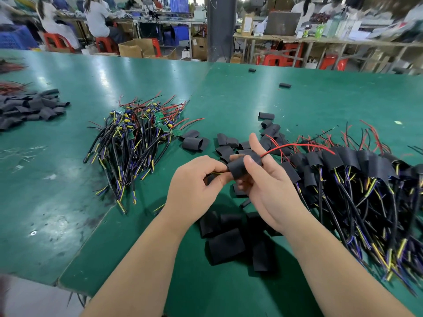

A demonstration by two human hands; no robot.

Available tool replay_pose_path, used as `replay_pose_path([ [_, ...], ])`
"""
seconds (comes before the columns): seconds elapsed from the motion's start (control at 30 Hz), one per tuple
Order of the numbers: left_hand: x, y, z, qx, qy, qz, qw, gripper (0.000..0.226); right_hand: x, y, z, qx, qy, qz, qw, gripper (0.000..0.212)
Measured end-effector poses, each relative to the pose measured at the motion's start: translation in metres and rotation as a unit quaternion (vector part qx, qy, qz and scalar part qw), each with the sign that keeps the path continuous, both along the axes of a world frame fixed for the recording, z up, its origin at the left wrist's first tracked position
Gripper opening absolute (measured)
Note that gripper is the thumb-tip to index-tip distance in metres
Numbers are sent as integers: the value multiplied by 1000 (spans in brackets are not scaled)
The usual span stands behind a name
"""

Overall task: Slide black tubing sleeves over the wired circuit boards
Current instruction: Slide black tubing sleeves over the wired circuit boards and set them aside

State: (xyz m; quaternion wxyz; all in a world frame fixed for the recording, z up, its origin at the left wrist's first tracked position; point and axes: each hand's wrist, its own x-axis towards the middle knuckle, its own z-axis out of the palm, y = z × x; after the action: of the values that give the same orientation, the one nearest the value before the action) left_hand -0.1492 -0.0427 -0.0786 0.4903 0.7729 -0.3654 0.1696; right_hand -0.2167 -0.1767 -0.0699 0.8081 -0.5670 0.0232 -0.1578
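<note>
Black sleeve (239, 167) held between left hand (194, 179) and right hand (269, 187), above the green desk (68, 161).

Long axis left to right, right end tipped slightly up, red wire (297, 146) trailing out rightward. Right hand clamped on the sleeve, thumb on top; left hand pinching a yellow wire (216, 173) at its left end. Bare boards (142, 131) heaped well left of left hand, sleeved boards (354, 170) right of right hand, loose sleeves (226, 244) beneath the wrists.

Green worktable (68, 179), red stools (57, 41), cardboard boxes (135, 48)
</note>
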Motion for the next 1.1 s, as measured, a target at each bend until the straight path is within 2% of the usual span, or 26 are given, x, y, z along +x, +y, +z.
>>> replay_pose_path([
  [0.13,3,3,1,2,-2,7,1000,7,-1,2,-6,-90,1,16,996,60],
  [0.2,3,3,2,-23,14,0,1000,4,-1,3,-6,-100,16,5,995,60],
  [0.33,1,1,4,-45,47,-31,997,14,-1,-7,0,42,-27,33,998,56],
  [0.4,0,1,5,-48,61,-41,996,21,-4,-15,5,61,-49,53,995,47],
  [0.57,0,1,2,-55,46,-37,997,15,-4,-19,4,-26,-37,38,998,41],
  [0.8,4,2,-2,-26,23,-12,999,12,-6,-11,6,-156,8,-38,987,54],
  [0.83,3,1,-2,-30,35,-14,999,11,-6,-8,8,-142,12,-47,989,59],
  [0.9,-1,1,0,-49,72,-19,996,8,-4,-6,12,-35,16,-71,997,60],
  [1.0,-1,2,3,-59,127,-2,990,22,-8,-16,31,143,18,-131,981,27],
  [1.1,6,4,1,-70,187,35,979,30,-20,-44,53,192,0,-190,963,8],
])
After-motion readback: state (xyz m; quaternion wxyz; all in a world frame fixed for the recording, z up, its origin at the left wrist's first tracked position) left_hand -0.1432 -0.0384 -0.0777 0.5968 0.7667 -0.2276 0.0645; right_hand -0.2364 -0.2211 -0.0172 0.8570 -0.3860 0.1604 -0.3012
